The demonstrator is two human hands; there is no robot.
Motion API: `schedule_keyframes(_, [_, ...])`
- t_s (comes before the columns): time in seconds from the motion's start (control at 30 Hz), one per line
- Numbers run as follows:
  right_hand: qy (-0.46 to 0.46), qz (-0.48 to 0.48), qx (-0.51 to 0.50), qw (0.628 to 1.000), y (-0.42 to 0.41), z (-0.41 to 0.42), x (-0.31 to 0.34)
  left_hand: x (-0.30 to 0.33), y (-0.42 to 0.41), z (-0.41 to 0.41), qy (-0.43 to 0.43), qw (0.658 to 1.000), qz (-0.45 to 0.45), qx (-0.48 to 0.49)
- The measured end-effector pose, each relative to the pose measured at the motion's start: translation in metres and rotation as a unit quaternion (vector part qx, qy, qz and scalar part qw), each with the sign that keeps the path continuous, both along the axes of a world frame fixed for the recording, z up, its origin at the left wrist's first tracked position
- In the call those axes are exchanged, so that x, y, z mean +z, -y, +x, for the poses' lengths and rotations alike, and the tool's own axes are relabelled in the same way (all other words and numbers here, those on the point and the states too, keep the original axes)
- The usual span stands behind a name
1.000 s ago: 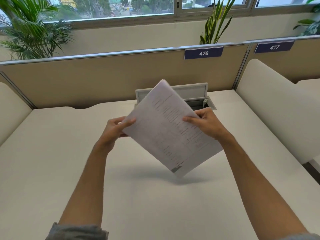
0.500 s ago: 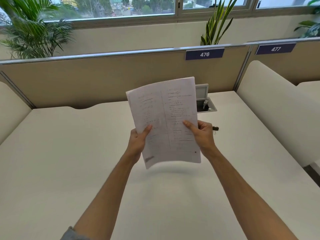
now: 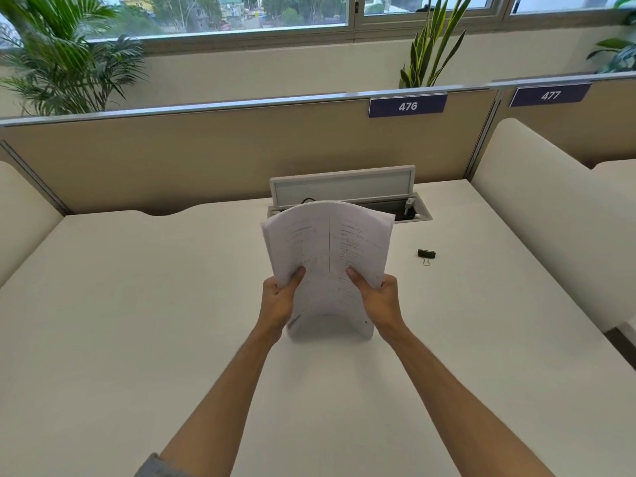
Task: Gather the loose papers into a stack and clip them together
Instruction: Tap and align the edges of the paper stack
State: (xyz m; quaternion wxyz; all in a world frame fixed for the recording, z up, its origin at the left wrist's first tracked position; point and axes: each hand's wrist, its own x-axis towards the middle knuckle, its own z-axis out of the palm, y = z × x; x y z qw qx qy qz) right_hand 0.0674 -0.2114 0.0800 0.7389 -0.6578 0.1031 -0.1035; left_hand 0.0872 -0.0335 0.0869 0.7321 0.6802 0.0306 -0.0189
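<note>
Standing papers (image 3: 328,256) upright on desk (image 3: 137,304), bottom edge down, likely to square edges. Left hand (image 3: 279,301) and right hand (image 3: 378,299) pinch lower sides, thumbs in front. Binder clip (image 3: 426,254) lies apart at right, untouched, near open cable tray (image 3: 344,187).

I count one stack of papers (image 3: 328,256), though I cannot tell how many sheets are in it. There is one binder clip (image 3: 426,254) on the one bench (image 3: 137,321). I see two hands: left hand (image 3: 279,301) and right hand (image 3: 378,299). Two number signs, 476 (image 3: 407,106) and 477 (image 3: 550,95). Three plants: plant one (image 3: 58,63), plant two (image 3: 430,53), plant three (image 3: 617,53). One open cable box (image 3: 347,194).
</note>
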Motion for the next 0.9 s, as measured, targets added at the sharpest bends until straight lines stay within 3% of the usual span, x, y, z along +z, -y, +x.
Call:
schedule_keyframes(0.3, [-0.024,-0.025,0.042,0.999,0.013,0.005,0.0,0.009,-0.01,0.009,-0.052,0.998,0.009,-0.035])
schedule_keyframes(0.5, [-0.055,-0.012,0.097,0.994,0.037,0.005,0.026,0.039,-0.026,0.009,-0.105,0.982,-0.018,-0.154])
schedule_keyframes(0.7, [-0.119,0.052,0.178,0.975,0.037,-0.004,0.038,0.09,-0.027,0.02,0.007,0.986,-0.143,-0.081])
schedule_keyframes(0.9, [-0.132,0.12,0.202,0.963,0.022,-0.014,0.048,0.123,-0.027,0.034,-0.007,0.945,-0.309,-0.105])
